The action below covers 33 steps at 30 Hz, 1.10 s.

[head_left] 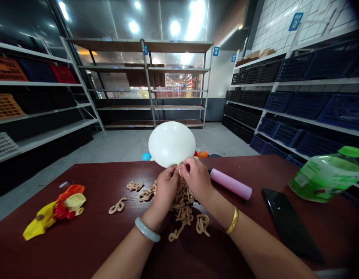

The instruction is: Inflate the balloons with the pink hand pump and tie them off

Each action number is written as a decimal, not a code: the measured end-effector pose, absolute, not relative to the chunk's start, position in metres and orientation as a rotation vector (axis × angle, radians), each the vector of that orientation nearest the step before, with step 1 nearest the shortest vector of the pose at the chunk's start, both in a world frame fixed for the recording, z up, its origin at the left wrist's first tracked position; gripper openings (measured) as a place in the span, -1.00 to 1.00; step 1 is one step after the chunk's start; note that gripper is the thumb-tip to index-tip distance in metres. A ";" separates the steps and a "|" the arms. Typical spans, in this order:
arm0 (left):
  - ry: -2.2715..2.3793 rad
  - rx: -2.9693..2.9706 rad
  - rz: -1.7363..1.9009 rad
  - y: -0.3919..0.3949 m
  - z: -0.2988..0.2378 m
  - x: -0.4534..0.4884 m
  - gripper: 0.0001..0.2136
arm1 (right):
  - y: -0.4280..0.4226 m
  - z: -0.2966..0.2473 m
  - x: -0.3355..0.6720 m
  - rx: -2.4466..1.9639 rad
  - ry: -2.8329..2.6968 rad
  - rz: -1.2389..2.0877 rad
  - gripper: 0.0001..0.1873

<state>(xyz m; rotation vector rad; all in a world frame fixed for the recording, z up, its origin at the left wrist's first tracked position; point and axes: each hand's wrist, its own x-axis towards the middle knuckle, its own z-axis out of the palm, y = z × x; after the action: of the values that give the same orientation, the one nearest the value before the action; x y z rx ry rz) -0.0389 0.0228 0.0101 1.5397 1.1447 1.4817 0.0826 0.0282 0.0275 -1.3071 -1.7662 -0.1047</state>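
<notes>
An inflated white balloon [171, 142] stands just above the dark red table [95, 236], its neck pinched between both hands. My left hand [165, 186] and my right hand [197, 179] are closed side by side on the neck, fingertips meeting under the balloon. Below and between the hands lies a heap of tan rubber bands [183, 205], with a few loose ones [118, 205] scattered to the left. A grey-green bangle is on my left wrist, a gold one on my right.
A pink pump [231, 184] lies right of the hands. Flat yellow, orange and red balloons [56, 209] lie at the left. A black phone [290, 224] and a green bottle [325, 174] are at the right. Inflated balloons [202, 154] sit beyond the table's far edge; shelving lines the room.
</notes>
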 end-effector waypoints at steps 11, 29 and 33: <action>1.110 1.474 1.568 0.024 0.009 -0.042 -0.76 | 0.020 0.033 0.084 -1.192 -1.892 -0.231 -0.87; 1.104 1.390 1.549 0.016 0.016 -0.038 -0.77 | 0.032 0.040 0.092 -0.950 -1.763 0.276 -0.93; 1.033 1.338 1.560 0.015 0.016 -0.039 -0.79 | 0.026 0.041 0.090 -0.910 -1.815 0.185 -0.93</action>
<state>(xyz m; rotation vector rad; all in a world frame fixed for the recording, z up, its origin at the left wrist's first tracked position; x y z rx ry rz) -0.0389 0.0153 0.0164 1.3381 1.0328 1.5600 0.0901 0.0262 0.0407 -0.9100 -1.8148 0.1849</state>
